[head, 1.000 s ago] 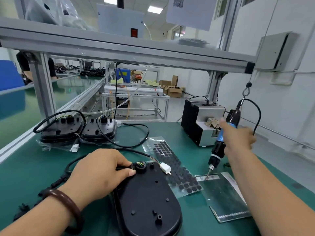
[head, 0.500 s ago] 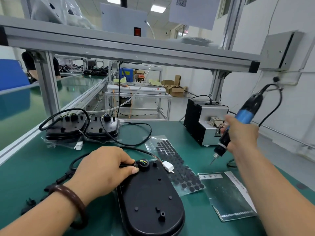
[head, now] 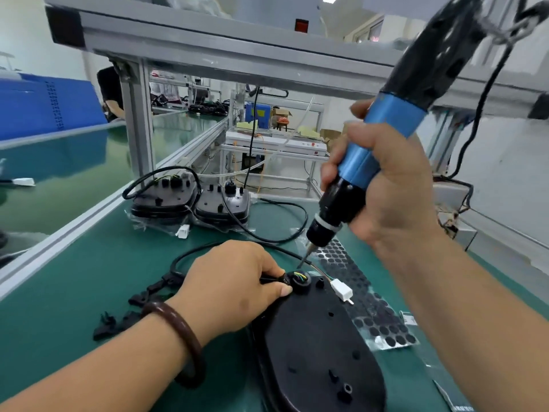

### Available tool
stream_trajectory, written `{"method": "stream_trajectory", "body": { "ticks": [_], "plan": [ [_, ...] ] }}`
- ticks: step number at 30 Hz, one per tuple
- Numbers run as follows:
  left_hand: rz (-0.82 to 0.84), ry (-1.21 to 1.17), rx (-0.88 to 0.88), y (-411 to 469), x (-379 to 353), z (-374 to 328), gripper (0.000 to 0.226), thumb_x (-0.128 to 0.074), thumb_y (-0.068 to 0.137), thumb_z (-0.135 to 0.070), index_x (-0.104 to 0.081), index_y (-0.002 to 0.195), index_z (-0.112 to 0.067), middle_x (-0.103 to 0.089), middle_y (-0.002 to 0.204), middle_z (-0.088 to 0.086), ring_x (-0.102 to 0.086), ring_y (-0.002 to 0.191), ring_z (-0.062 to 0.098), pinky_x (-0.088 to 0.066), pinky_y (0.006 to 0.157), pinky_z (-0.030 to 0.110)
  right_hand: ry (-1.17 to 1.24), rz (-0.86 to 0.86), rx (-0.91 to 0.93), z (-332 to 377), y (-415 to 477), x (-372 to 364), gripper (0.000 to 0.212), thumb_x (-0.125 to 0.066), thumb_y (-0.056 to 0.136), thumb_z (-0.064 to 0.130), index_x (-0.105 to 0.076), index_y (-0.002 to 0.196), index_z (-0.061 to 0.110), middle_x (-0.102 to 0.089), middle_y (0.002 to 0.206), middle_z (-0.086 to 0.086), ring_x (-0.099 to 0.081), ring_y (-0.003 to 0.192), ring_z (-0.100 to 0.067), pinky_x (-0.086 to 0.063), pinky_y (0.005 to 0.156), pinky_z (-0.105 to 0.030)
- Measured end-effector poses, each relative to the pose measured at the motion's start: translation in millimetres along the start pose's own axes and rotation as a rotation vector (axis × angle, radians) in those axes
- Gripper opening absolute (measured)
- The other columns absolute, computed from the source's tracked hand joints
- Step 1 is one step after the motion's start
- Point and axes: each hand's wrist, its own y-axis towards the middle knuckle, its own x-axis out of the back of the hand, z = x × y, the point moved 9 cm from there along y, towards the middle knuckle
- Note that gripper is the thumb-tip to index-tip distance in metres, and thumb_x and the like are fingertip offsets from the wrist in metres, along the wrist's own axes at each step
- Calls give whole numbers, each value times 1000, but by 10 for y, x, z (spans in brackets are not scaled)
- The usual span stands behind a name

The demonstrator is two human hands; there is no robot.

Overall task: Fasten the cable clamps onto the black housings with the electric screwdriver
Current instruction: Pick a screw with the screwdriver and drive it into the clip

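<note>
We see the housing (head: 320,346) lying near on the worktop (head: 74,278), its clamp (head: 298,279) at the far end, where the left hand's (head: 234,289) fingers curl round the cable (head: 270,280). The right hand (head: 395,188), fingers clenched on the tilted screwdriver (head: 383,138), points its bit down just beside the clamp. Two more housings (head: 219,203) sit far left.

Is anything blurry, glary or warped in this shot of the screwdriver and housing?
Head view: wide-angle warp bows the aluminium frame; the electric screwdriver looms oversized, its black top soft; the far green bench reflects light; left hand and black housing look fairly sharp.
</note>
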Motion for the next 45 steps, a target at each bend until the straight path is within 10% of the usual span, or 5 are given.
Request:
{"method": "stream_trajectory", "body": {
  "ticks": [45],
  "plan": [
    [-15,14,-29,11,0,-21,27,-62,77,-60,-68,97,-44,-63,83,-15,-58,83,10,-52,72,31,-84,283,-23,-350,22,-354,31,-59,68,7,-51,98,8,-47,55,-9,-46,44,-24,-42,50,-26]
  ]
}}
